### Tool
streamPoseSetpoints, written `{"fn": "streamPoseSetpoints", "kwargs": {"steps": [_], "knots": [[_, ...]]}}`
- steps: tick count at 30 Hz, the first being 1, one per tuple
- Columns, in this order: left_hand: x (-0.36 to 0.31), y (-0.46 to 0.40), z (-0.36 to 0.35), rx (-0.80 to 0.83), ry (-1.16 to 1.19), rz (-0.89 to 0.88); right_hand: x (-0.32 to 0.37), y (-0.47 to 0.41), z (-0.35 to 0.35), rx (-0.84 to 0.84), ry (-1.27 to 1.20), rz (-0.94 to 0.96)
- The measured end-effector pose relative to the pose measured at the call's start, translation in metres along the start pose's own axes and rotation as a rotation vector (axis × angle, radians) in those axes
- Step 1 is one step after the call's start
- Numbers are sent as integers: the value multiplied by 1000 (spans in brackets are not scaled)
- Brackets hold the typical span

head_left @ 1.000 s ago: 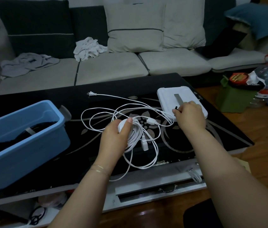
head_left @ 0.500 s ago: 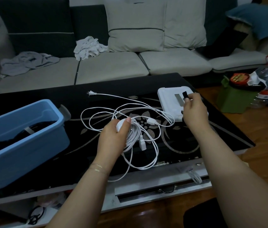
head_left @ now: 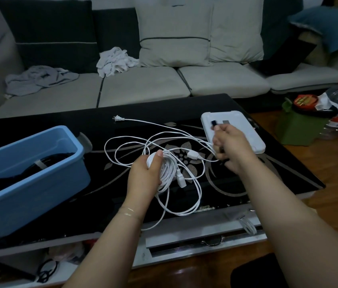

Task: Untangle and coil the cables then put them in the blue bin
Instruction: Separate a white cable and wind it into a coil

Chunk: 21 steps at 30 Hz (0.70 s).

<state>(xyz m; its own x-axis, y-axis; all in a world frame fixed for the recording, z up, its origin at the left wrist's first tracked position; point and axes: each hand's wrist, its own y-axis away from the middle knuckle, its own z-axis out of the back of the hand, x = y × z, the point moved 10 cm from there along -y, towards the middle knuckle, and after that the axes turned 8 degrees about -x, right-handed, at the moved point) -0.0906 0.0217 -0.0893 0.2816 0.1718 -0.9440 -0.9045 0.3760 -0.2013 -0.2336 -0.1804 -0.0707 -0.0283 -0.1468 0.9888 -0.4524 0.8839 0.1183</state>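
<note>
Centrally, glossy black glass table (head_left: 268, 173) with silver floral inlay, grey cushioned sofa (head_left: 143, 88) at twelve o'clock. Left hand (head_left: 145, 175) curled round coiled white cable (head_left: 168, 171); right hand (head_left: 230, 146) pinching small dark strap (head_left: 213, 122) over white tray (head_left: 245, 129). Blue bin (head_left: 29, 175) at nine o'clock.

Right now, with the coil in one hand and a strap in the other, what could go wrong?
1. Loose loops of the white cable still sprawl over the table; tying now would leave them tangled.
2. The left hand grips only part of the coil; turns could spill.
3. The right hand pinches a small dark strap that could slip.
</note>
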Motion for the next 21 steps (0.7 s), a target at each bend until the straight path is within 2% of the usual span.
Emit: {"fn": "streamPoseSetpoints", "kwargs": {"steps": [3,5,9,16,21], "knots": [[-1,-2,-4,6,-103,-39,-11,43,-61,284,-6,-86],[-1,0,-10,27,-135,-54,-21,65,-88,383,20,-109],[-2,5,-15,63,-34,-31,-31,74,-101,346,82,-82],[5,4,-14,60,47,34,-25,71,-104,318,307,164],[18,-2,-9,-9,144,181,-27,72,-101,368,330,95]]}}
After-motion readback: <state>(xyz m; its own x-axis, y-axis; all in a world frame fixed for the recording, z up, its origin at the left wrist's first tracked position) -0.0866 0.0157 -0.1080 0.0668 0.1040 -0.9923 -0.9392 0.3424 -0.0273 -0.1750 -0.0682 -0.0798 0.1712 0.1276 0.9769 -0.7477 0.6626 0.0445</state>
